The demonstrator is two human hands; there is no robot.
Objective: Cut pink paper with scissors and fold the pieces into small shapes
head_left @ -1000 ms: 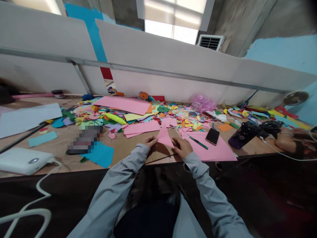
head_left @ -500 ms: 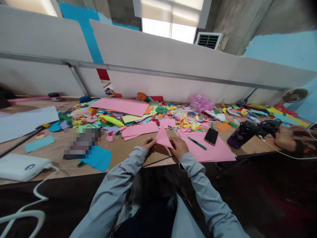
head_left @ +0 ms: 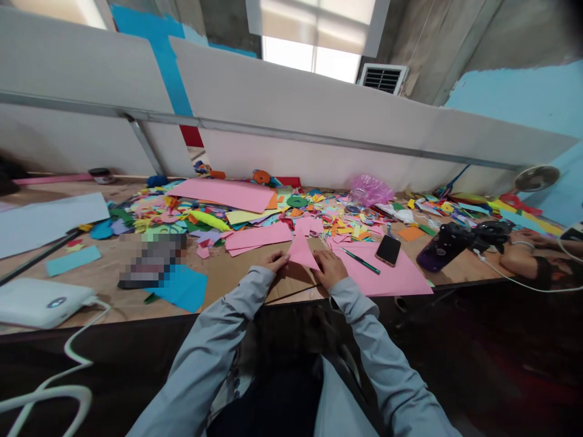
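Observation:
A cut pink paper piece [head_left: 302, 252], narrow at its far end and wide at the near end, is held between my two hands above brown cardboard [head_left: 228, 273]. My left hand [head_left: 276, 262] pinches its left corner. On the right corner, my right hand [head_left: 330, 269] has its fingers closed. To the right, a large pink sheet [head_left: 396, 280] lies flat with a green pen [head_left: 359, 261] and a black phone [head_left: 388, 250] on it. Folded pink paper [head_left: 259, 237] is just beyond my left hand.
Colourful paper scraps [head_left: 159, 209] are heaped along the back. Blue paper [head_left: 184, 288] and a white device with a cable [head_left: 45, 302] are at left. A purple bottle [head_left: 439, 249] and another person's arm [head_left: 521, 258] are at right.
Both hands keep hold of the pink piece, with almost no movement. The view has shifted slightly.

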